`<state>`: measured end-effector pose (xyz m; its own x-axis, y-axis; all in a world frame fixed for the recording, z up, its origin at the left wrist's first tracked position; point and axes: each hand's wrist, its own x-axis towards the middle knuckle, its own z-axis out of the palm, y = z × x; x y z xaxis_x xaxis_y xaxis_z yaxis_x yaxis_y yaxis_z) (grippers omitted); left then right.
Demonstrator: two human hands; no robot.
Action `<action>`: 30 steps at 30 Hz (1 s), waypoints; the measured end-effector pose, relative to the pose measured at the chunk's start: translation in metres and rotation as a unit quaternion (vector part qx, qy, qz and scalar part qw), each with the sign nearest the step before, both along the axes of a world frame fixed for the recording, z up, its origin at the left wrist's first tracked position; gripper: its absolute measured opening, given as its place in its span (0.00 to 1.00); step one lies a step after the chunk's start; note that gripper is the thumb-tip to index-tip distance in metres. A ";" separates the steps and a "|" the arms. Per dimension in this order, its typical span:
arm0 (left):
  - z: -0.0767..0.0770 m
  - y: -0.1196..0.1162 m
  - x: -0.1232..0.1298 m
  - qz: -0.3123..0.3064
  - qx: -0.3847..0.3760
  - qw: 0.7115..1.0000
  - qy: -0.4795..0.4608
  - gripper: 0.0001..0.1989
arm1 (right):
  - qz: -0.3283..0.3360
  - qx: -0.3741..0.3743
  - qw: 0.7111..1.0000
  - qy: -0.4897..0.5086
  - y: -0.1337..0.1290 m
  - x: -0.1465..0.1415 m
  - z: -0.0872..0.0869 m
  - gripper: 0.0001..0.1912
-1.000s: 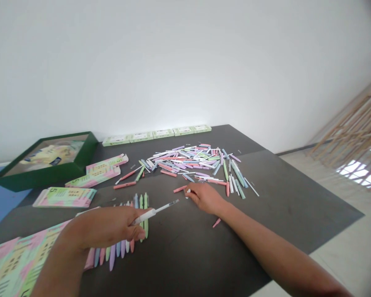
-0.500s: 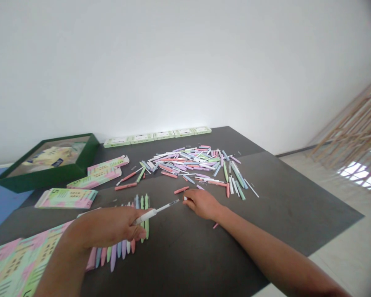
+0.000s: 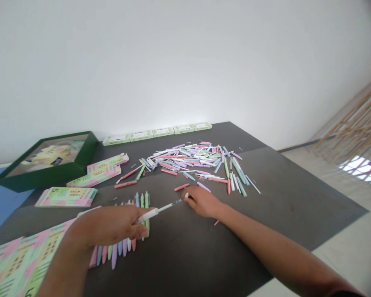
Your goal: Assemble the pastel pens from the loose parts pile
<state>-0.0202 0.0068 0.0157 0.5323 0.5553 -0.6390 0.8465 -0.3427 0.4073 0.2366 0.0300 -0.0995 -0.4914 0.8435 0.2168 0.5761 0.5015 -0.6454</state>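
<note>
My left hand is closed round a white pen barrel, with a thin refill sticking out of it to the right. A small white pen piece is pinched in the fingertips of my right hand, right at the refill's far end; whether they touch I cannot tell. Below and behind my left hand lies a row of pastel pens, partly hidden by it. Beyond my right hand spreads a loose heap of pen barrels and white refills.
Pink-green pen boxes lie at the left, with several more at the lower left. A green open box holding plastic packets stands at the back left. Flat light-green boxes line the wall along the dark table.
The gap between the refill's end and the white piece in my right hand has closed. My left hand still holds the barrel. The view has shifted slightly.
</note>
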 end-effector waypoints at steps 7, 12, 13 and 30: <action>0.000 -0.001 0.002 -0.009 0.014 1.000 0.008 0.13 | -0.046 -0.106 0.984 0.134 0.004 0.006 0.005 0.06; 0.001 0.000 0.006 -0.007 0.012 1.000 0.017 0.13 | 0.002 -0.020 0.999 -0.043 0.002 0.008 0.001 0.03; 0.001 0.000 0.006 -0.010 0.007 1.000 0.013 0.12 | 0.015 -0.004 0.995 -0.098 0.001 0.009 0.001 0.03; 0.003 -0.001 0.011 -0.002 -0.012 1.000 0.014 0.10 | -0.005 0.055 0.986 -0.155 -0.001 0.010 0.005 0.07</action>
